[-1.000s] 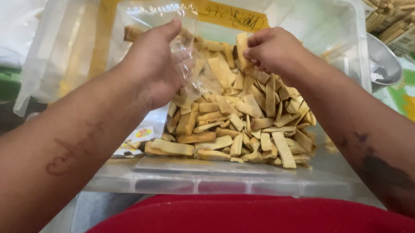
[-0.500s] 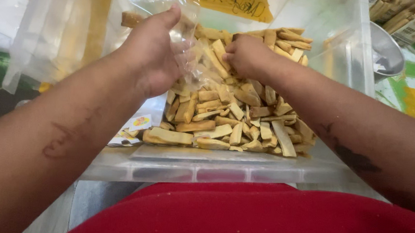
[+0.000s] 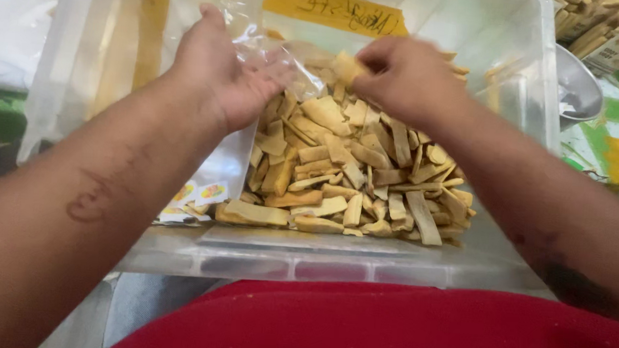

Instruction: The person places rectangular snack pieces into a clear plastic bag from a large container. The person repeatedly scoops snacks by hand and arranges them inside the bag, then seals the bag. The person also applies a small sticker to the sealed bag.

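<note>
- The left hand [image 3: 226, 76] pinched the top edge of a clear plastic bag [image 3: 259, 63] and held its mouth up over the bin.
- The right hand [image 3: 408, 76] was curled shut on a few pale yellow chips [image 3: 348, 65], right beside the bag's mouth.
- A chip could slip and drop back on the pile, I think, because the bag's mouth looked floppy and not very wide.
- The thin bag could also slide out of the fingers, since only its edge was pinched.
- Under both hands lay a big heap of chips [image 3: 352, 176] inside a clear plastic bin [image 3: 318, 264].
- Some small colourful packets [image 3: 193, 195] lay in the bin, by the left side of the heap.
- A metal scoop [image 3: 580, 87] sat off to the right, outside the bin.
</note>
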